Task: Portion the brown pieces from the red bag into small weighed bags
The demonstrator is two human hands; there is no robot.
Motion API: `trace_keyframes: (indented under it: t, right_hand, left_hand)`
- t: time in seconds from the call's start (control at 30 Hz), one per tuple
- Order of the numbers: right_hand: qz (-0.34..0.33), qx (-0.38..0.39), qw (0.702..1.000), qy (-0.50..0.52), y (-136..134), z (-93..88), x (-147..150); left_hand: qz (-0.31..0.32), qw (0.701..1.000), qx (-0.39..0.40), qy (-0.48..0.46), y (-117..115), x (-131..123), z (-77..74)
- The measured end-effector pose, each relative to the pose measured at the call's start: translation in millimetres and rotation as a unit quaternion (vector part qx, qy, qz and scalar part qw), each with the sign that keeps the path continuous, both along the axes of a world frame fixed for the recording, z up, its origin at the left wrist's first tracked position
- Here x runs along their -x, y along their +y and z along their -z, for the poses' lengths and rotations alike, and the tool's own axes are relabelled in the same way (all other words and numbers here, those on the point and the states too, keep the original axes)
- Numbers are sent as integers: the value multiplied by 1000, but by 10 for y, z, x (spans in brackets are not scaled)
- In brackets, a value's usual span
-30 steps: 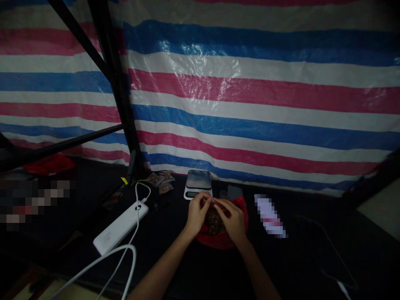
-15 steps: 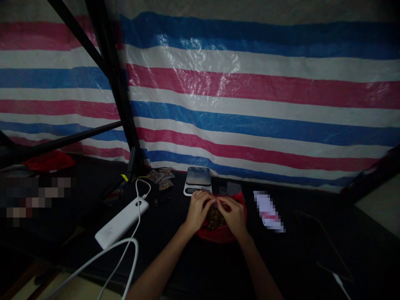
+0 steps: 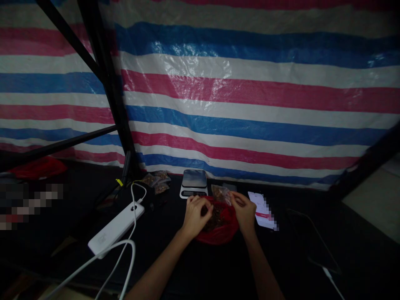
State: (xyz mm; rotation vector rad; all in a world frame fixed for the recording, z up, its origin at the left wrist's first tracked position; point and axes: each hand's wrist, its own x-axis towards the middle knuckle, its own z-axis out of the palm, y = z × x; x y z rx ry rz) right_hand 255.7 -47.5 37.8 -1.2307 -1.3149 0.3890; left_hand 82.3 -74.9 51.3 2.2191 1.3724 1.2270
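Head view: clear bag (image 3: 221, 194) at right fingers (image 3: 236, 199) (red bag (image 3: 218, 235) below).

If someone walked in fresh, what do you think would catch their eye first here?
The large red, white and blue striped tarpaulin filling the background stands out first. Below it, on the dark table, the left hand and right hand are at a red plastic bag of brown pieces. A digital scale sits beyond, and a white power bank lies left.

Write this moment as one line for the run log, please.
left hand: at red plastic bag, over brown pieces | right hand: beside small clear bag | behind: digital scale
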Motion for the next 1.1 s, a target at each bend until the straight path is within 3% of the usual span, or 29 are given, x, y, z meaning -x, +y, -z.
trace_keyframes:
  t: [0.13, 0.23, 0.33, 0.53, 0.6, 0.73, 0.87, 0.97, 1.1]
  right_hand:
    - [-99, 1, 995, -20, -67, -8, 198]
    - [-162, 12, 986, -18, -114, -17, 358]
    - [-167, 19, 986, -18, -127, -23, 408]
    - [-82, 25, 996, 2, -84, -24, 305]
    - [-102, 42, 994, 18, -85, -28, 309]
    - [-209, 107, 969, 82, -92, -25, 368]
    - [-196, 121, 957, 176, -52, 15, 351]
    - [-177, 116, 944, 253, -17, 46, 294]
    - [-202, 134, 923, 299, -9, 48, 260]
  left_hand:
    - [19, 1000, 19, -2, 13, -4, 8]
    - [-15, 1000, 15, 5, 42, 1, 41]
    - [-38, 999, 1, 23, 65, 20, 61]
    - [-50, 997, -28, 43, 40, 25, 30]
    - [-42, 997, -34, 49, 23, 24, 26]
    - [-16, 998, -38, 50, -22, 53, 19]
    - [-38, 997, -44, -42, -22, 99, 17]
    - [-55, 984, 17, -168, 69, 106, 75]
    - [85, 923, 175, -332, 243, 81, 196]
